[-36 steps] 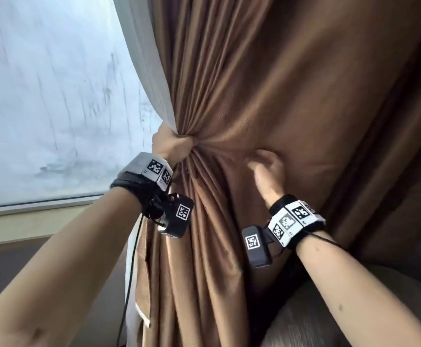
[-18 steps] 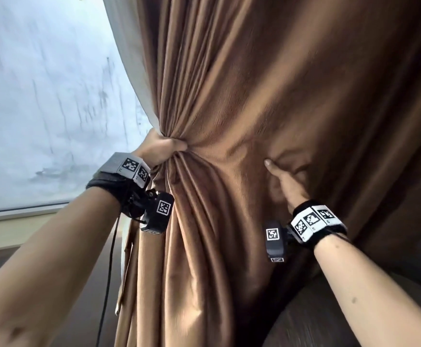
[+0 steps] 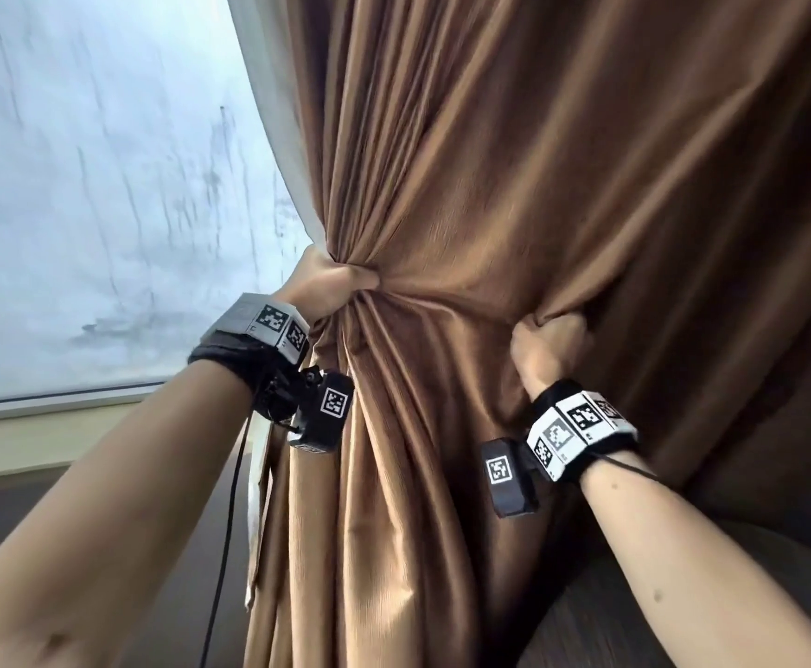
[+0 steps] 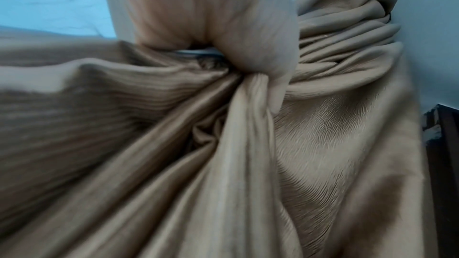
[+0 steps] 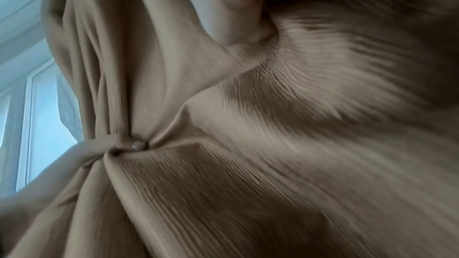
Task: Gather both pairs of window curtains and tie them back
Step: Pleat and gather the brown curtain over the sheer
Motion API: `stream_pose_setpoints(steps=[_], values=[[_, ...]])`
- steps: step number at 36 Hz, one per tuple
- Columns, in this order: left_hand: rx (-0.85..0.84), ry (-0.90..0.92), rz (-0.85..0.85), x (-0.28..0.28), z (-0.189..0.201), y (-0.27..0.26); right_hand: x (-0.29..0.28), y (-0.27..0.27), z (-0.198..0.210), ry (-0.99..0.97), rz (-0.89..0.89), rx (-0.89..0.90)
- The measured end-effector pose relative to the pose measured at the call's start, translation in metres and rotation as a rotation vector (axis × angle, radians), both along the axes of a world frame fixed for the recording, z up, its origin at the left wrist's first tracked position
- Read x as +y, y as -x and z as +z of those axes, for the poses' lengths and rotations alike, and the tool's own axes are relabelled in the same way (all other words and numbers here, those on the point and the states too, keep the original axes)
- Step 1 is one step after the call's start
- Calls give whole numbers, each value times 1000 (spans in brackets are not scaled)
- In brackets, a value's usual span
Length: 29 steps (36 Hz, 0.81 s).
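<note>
Window: we see the pale, streaked window (image 3: 95, 195) to the left of our left hand, its sill (image 3: 56, 407) below and left of that wrist.
White curtain: a thin white curtain (image 3: 273, 113) runs down just above our left hand, along the brown curtain's left edge.
Left hand: our left hand (image 3: 328, 286) is clenched round a gathered bunch of the brown curtain, folds fanning out above and below the fist.
Brown curtain: the brown curtain (image 3: 514, 185) hangs between and around both our hands; the stretch between them is pulled taut.
Right hand: our right hand (image 3: 550, 347), to the right of and a little lower than the left, has its fingers curled into a fold of the brown curtain, gripping it.
Wrist cameras: both close views are blurred; we see pleats pinched at the left thumb (image 4: 270, 77).
</note>
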<state>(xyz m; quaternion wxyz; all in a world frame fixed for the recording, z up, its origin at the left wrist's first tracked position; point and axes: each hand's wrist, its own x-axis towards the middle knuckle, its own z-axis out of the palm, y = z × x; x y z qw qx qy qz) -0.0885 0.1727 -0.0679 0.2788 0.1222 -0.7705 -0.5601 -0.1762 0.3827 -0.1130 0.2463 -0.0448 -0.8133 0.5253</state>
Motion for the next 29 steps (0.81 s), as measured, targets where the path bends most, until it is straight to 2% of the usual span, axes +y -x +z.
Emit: stream_pose_setpoints(steps=[4,8,11,16,21,24,25,26,29], values=[[-5,-12,-6,7,-1,3,-3,0,4,-68,29,-60],[-18,-12,-25,16,-1,5,-11,-3,12,-103,101,15],[-25,-1,-53,21,-2,5,-21,-11,19,-119,232,35],[-27,0,-70,23,-1,3,-42,-21,23,-128,444,-55],[-11,-35,-63,20,-1,1,-32,-51,37,-8,823,-140],[10,-50,-81,21,0,-2,-29,-47,34,83,1092,-176],[18,-52,-89,22,0,-3,-32,-44,33,118,1112,-202],[31,-50,-101,23,-1,-4,-37,-37,29,123,1046,-203],[29,-33,-81,22,-1,-2,-46,-26,24,58,656,-32]])
